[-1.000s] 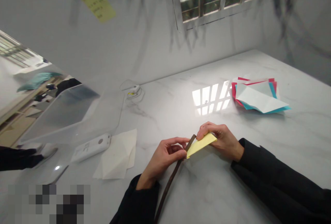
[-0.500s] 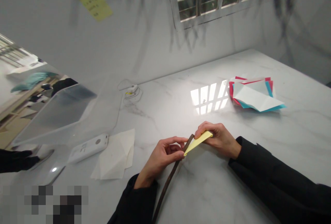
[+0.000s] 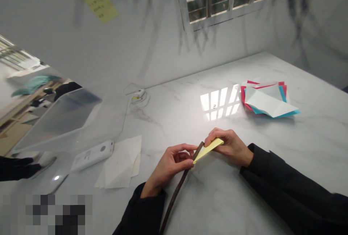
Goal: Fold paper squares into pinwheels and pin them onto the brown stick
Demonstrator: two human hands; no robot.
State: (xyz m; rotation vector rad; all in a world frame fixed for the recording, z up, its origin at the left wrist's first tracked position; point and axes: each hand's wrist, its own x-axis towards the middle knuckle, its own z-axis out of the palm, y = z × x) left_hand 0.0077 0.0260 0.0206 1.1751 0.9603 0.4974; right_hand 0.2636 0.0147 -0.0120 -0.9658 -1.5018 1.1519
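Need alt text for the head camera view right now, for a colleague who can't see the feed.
Two hands in black sleeves pinch a folded yellow paper over a white marble table: left hand at its near corner, right hand at its far end, a dark strap running beneath. A stack of coloured papers lies far right, and a white folded sheet and a white remote to the left.

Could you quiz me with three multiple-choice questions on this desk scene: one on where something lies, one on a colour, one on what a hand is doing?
1. Where does the stack of coloured papers lie?
A. far right of the table
B. under the left hand
C. on the floor

2. What colour is the folded paper held between the hands?
A. red
B. yellow
C. blue

3. What is the right hand doing?
A. lying flat and empty
B. pinching the folded paper
C. holding the white remote

Answers:
1 A, it sits beyond the hands near the window's reflection.
2 B, it is pale yellow.
3 B, its fingertips close on the paper's upper end.
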